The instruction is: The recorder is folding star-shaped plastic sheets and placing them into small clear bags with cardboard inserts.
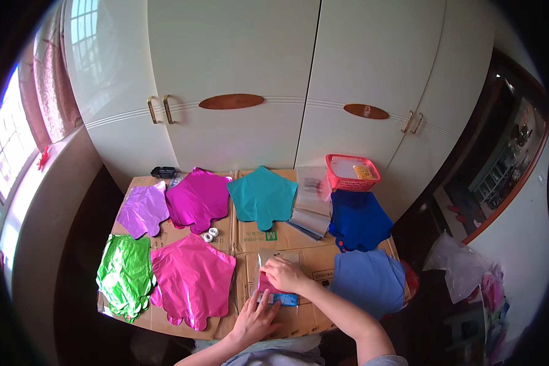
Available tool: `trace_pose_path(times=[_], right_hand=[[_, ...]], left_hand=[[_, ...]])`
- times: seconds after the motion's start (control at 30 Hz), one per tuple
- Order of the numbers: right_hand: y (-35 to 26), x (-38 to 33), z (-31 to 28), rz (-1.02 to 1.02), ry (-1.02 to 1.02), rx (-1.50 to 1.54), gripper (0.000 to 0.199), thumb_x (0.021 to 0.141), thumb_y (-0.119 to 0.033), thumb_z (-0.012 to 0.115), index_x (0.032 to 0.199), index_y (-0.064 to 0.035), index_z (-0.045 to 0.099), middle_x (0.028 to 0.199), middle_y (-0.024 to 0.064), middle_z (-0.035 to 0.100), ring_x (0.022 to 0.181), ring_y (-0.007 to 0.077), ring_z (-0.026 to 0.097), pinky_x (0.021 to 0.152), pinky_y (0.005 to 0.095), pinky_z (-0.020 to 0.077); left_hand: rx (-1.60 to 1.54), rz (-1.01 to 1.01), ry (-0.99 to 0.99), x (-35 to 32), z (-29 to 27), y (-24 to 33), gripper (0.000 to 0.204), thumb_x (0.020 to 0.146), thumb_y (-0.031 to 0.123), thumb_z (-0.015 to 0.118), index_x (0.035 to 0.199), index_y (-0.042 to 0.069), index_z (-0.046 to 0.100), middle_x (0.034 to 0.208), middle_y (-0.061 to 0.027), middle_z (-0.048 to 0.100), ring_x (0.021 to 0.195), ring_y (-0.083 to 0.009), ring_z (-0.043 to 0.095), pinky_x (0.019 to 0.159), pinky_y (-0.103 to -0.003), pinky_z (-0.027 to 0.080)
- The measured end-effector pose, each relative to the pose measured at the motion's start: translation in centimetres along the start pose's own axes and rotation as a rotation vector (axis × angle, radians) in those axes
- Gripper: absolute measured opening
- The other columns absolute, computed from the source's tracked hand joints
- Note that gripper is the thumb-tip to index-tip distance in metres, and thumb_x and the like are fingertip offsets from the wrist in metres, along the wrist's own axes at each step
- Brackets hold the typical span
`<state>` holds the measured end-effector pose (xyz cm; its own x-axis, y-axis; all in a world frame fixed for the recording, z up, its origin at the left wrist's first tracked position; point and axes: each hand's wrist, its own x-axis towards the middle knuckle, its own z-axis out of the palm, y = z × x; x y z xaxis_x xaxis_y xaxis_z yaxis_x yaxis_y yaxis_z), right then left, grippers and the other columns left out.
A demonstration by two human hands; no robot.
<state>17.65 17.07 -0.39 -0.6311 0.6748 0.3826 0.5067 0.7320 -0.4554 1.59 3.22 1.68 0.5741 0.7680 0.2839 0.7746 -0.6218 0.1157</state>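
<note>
In front of me on the cardboard lies a clear plastic bag (268, 257) with a folded pink foil piece (264, 284) and a blue-printed card (288, 299) at it. My right hand (283, 274) is closed, its fingertips pinched at the pink foil; whether the foil is inside the bag I cannot tell. Just below, my left hand (256, 318) rests with fingers spread, their tips touching the lower edge of the pink foil and the card. To the left lies a stack of pink star-shaped foil balloons (195, 277), flat and uninflated.
More flat foil balloons surround the work spot: green (125, 274), lilac (142, 208), magenta (198, 198), teal (262, 196), dark blue (360, 219) and light blue (368, 280). Clear bags (313, 186), grey strips (305, 224), white tape rolls (210, 235) and a red basket (348, 185) share the cardboard-covered table (244, 244).
</note>
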Motion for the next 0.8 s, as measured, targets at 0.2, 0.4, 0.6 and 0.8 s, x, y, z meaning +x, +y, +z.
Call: trace_pose_path(times=[0.2, 0.4, 0.6, 0.8], right_hand=[[5.9, 1.8, -7.8, 0.293, 0.397, -0.21, 0.01, 0.079, -0.01, 0.062, 0.087, -0.0083, 0.067, 0.082, 0.0113, 0.064, 0.081, 0.0314, 0.063, 0.071, 0.0423, 0.0512], [13.5, -0.7, -11.0, 0.496, 0.067, -0.344, 0.01, 0.075, -0.015, 0.07, 0.08, -0.0057, 0.069, 0.085, 0.012, 0.066, 0.084, 0.0299, 0.063, 0.077, 0.0396, 0.0504], [14.0, -0.4, -11.5, 0.527, -0.046, -0.355, 0.008, 0.072, -0.014, 0.068, 0.078, -0.0087, 0.069, 0.085, 0.0128, 0.067, 0.088, 0.0309, 0.063, 0.079, 0.0405, 0.0515], [13.6, -0.6, -11.6, 0.45, -0.053, -0.347, 0.01, 0.072, -0.01, 0.065, 0.08, -0.0049, 0.068, 0.083, 0.0138, 0.067, 0.083, 0.0305, 0.064, 0.077, 0.0402, 0.0511]], left_hand=[[0.098, 0.007, -0.044, 0.1, -0.1, -0.2, 0.056, 0.08, 0.044, 0.062, 0.128, 0.016, 0.055, 0.13, -0.0248, 0.049, 0.115, -0.0415, 0.051, 0.09, -0.046, 0.046], [0.04, 0.016, 0.04, 1.5, 0.4, -2.0, 0.032, 0.078, 0.021, 0.06, 0.107, 0.007, 0.059, 0.108, -0.0099, 0.063, 0.084, -0.0236, 0.064, 0.069, -0.034, 0.052], [-0.036, 0.1, -0.033, 3.1, -0.2, -3.5, 0.018, 0.078, 0.017, 0.06, 0.092, 0.006, 0.059, 0.084, -0.0023, 0.061, 0.072, -0.0173, 0.062, 0.06, -0.031, 0.052], [0.085, 0.163, 0.047, 2.9, -0.5, -3.2, 0.015, 0.072, 0.015, 0.059, 0.084, 0.006, 0.056, 0.075, -0.0027, 0.056, 0.07, -0.016, 0.061, 0.056, -0.029, 0.052]])
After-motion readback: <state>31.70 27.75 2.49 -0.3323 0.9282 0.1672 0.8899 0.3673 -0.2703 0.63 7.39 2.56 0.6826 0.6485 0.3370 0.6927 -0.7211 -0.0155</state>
